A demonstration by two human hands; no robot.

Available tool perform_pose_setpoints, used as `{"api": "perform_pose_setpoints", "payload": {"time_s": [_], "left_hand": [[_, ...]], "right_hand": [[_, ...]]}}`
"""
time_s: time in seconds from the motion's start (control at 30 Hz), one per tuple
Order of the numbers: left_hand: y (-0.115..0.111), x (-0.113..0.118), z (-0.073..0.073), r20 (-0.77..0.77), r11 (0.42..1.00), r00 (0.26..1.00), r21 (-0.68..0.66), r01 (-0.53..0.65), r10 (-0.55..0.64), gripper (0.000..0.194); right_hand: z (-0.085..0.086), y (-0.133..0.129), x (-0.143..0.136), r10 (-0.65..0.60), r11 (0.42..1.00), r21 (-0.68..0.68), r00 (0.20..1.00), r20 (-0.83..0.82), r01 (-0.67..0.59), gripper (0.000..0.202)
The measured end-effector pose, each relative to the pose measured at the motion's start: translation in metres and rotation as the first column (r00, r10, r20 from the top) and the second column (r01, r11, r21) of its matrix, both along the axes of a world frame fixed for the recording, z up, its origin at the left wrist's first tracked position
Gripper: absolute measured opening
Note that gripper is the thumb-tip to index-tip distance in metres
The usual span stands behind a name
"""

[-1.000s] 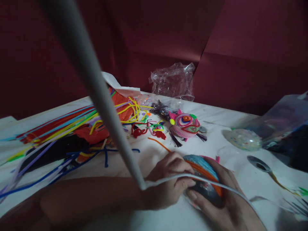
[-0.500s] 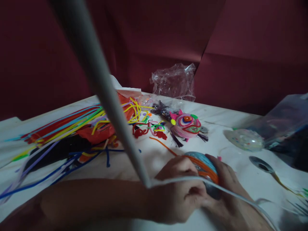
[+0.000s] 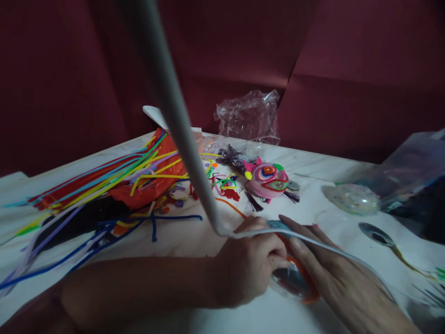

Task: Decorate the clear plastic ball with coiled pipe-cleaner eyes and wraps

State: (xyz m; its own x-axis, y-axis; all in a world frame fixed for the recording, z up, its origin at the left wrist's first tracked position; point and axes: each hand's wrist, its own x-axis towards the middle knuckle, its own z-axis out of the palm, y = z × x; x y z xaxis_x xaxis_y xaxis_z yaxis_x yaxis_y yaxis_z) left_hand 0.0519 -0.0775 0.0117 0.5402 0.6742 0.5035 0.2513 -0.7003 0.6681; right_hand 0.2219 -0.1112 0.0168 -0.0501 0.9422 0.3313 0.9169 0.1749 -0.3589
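Observation:
A round, clear plastic ball is between my hands, low at centre right. Light blue pipe cleaner covers its far side, and an orange pipe cleaner curves around its near and right edge. An orange end sticks out beyond my left hand. My left hand is closed, its thumb and fingers pinching at the orange pipe cleaner on the ball; the fingertips are partly hidden. My right hand grips the ball's right side, fingers laid along it and thumb pressed near the orange strand.
A grey pole with a pale cord crosses the view. Pipe cleaners and red and black packs lie left. Behind stand a pink yarn-wrapped fish and a clear bag. Right are a clear dome and a tape roll.
The ball has tilted, so its clear side now faces me and the orange strand lies lower along its edge. My right hand has shifted over its side. The view has swung slightly.

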Motion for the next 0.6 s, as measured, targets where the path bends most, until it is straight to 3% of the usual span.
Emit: {"api": "perform_pose_setpoints", "payload": {"time_s": [0.07, 0.2, 0.37, 0.5, 0.6], "left_hand": [[-0.001, 0.000, 0.001, -0.031, 1.000, 1.000, -0.021, 0.004, -0.005, 0.022], [-0.001, -0.003, 0.005, -0.064, 0.996, 0.998, -0.086, -0.021, 0.016, 0.025], [-0.001, -0.005, 0.004, -0.083, 0.994, 0.997, -0.108, -0.014, 0.005, 0.033], [0.003, -0.006, -0.007, -0.072, 0.995, 0.997, 0.097, 0.001, 0.006, 0.028], [0.007, -0.007, -0.016, -0.074, 0.954, 0.997, 0.298, 0.032, -0.010, 0.024]], "right_hand": [[0.005, 0.007, -0.011, -0.043, 0.999, 0.007, 0.997, -0.066, 0.044, 0.052], [0.011, 0.014, -0.022, 0.001, 0.995, -0.096, 0.972, -0.234, -0.024, 0.045], [0.011, 0.017, -0.021, 0.054, 0.991, -0.109, 0.982, -0.179, -0.074, 0.048], [0.010, 0.018, -0.019, 0.071, 0.993, -0.087, 0.988, -0.139, -0.084, 0.045], [0.009, 0.020, -0.019, 0.074, 0.994, -0.073, 0.992, -0.106, -0.082, 0.043]]}}
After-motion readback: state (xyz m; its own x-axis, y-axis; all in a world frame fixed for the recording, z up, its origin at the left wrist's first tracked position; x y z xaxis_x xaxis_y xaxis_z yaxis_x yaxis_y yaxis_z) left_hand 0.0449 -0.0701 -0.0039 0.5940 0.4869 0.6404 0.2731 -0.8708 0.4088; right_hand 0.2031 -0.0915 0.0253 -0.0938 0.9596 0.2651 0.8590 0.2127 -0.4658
